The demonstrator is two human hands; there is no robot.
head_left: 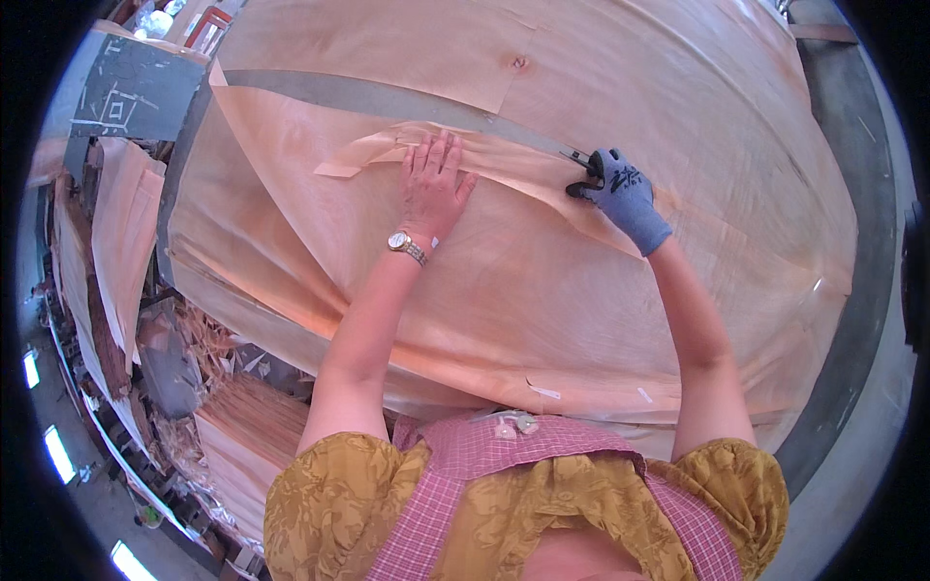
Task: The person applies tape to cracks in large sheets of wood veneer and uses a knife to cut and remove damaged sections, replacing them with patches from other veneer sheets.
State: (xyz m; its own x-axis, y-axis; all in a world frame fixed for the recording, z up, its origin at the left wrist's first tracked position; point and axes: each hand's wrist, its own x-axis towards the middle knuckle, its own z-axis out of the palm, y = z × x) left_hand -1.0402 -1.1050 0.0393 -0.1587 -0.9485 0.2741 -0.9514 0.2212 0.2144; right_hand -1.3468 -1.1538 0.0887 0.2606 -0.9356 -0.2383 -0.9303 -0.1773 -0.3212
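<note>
A large, thin, pinkish-tan wood veneer sheet (542, 281) lies rumpled before me, its left part folded over. My left hand (436, 179), bare and with a watch (407, 247) on the wrist, rests flat on it, fingers spread, beside a curled strip of veneer (363, 150). Farther right, my right hand (620, 194) wears a blue glove with dark fingertips. Its fingers close round a small knife (579, 156), whose thin dark tip points left over the sheet's far edge. The glove hides most of the handle.
Another veneer sheet (407, 44) covers the far side, with a grey strip of table (358, 94) showing between. Grey table edge (857, 242) curves along the right. At left stand a dark board (136, 87), hanging veneer (126, 232), a veneer stack (252, 426) and torn scraps (208, 349).
</note>
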